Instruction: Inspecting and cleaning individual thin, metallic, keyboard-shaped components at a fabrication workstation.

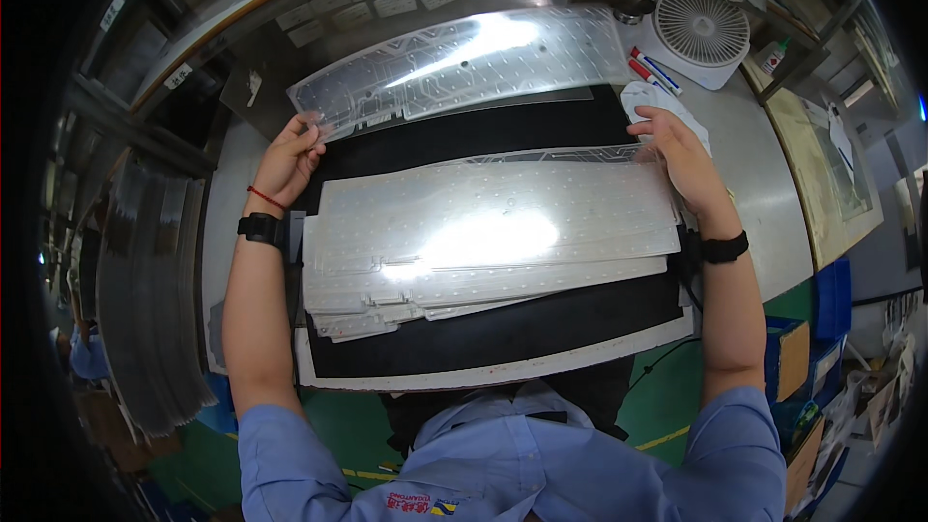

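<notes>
My left hand [292, 157] is closed, its thumb and fingers pinching the lower left corner of a clear plastic sheet [541, 53] with fine printed lines. That long sheet lies at the far side, its surface glaring under the light. On the black mat [599, 314] in front of me lies a stack of translucent plastic sheets [387, 213], fanned unevenly toward me. My right hand [681, 159] is at the stack's far right corner, fingers apart and the index stretched leftward. Its lower fingers overlap the sheet edge; whether they touch it I cannot tell.
A white fan [701, 34] stands at the back right, beside red and blue markers [657, 72] and a white cloth [667, 106]. Many thin sheets [150, 300] stand stacked at the left. Blue bins [831, 300] are at the right, below the table.
</notes>
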{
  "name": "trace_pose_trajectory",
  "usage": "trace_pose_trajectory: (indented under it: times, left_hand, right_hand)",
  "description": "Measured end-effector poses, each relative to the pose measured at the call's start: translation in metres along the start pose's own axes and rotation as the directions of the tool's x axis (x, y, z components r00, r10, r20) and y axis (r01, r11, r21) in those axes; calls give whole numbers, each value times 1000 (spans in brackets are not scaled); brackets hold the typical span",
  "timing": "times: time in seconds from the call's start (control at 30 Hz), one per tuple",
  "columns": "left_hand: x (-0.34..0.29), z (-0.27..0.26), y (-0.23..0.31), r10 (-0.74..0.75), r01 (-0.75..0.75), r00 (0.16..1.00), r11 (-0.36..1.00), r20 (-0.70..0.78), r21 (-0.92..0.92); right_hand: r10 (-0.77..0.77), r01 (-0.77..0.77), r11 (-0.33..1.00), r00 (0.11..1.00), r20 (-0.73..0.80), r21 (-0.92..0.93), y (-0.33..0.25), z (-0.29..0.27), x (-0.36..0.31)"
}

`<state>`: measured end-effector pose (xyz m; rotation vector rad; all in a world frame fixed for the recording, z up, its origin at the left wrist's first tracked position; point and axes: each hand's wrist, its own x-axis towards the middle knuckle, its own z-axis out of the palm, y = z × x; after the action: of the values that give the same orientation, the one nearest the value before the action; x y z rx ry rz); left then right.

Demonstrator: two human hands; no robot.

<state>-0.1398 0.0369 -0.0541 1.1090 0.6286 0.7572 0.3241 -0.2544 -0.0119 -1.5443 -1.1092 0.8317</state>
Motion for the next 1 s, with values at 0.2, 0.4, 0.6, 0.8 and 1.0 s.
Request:
trace_pose_trajectory:
  times: [0.2, 0.4, 0.6, 0.8, 1.0]
  left_hand:
    - [-5, 9, 3, -76, 67, 994, 992, 83, 109]
    - [-6, 16, 4, -83, 68, 994, 980, 73, 186]
    - [-6, 14, 4, -79, 61, 994, 978, 81, 197]
    - [-7, 20, 4, -82, 71, 996, 976, 46, 206]
    - [-6, 14, 3, -85, 66, 993, 976, 83, 208]
  right_hand:
    - [-7, 19, 964, 999, -46, 265, -8, 8, 3]
    - [-75, 75, 984, 997, -6, 162, 6, -3, 6]
    - [-63, 67, 972, 998, -24, 225, 4, -2, 5]
    - [-68, 89, 967, 994, -91, 240, -6, 4, 1]
    - [-172, 203, 948, 975, -143, 244, -7, 5, 0]
